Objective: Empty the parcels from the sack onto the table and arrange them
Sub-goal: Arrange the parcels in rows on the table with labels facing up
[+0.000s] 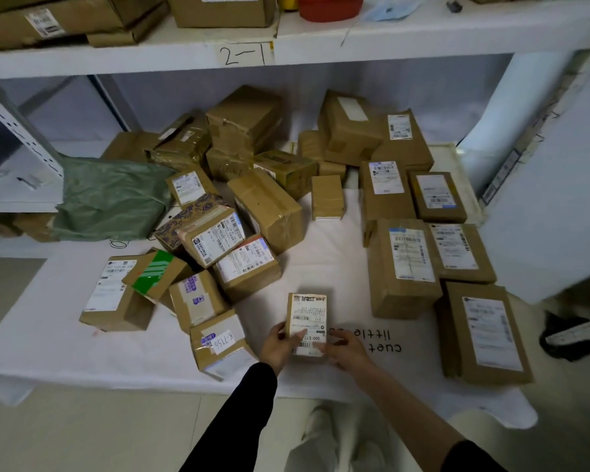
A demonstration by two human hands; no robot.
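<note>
A small cardboard parcel [308,315] with a white shipping label sits near the table's front edge, held between both hands. My left hand [280,344] grips its left side with the thumb across the label. My right hand [346,349] holds its lower right corner. The green woven sack [113,199] lies crumpled and flat at the left of the white-covered table [48,342]. A jumbled heap of several brown parcels [218,240] fills the left and middle. Several parcels [402,267] lie label-up in neat rows on the right.
A white shelf board [321,46] marked "2-1" hangs over the back of the table, carrying cartons and a red bowl [329,6]. A white panel [552,206] leans at the right. White shoes [338,437] stand on the tiled floor below the front edge.
</note>
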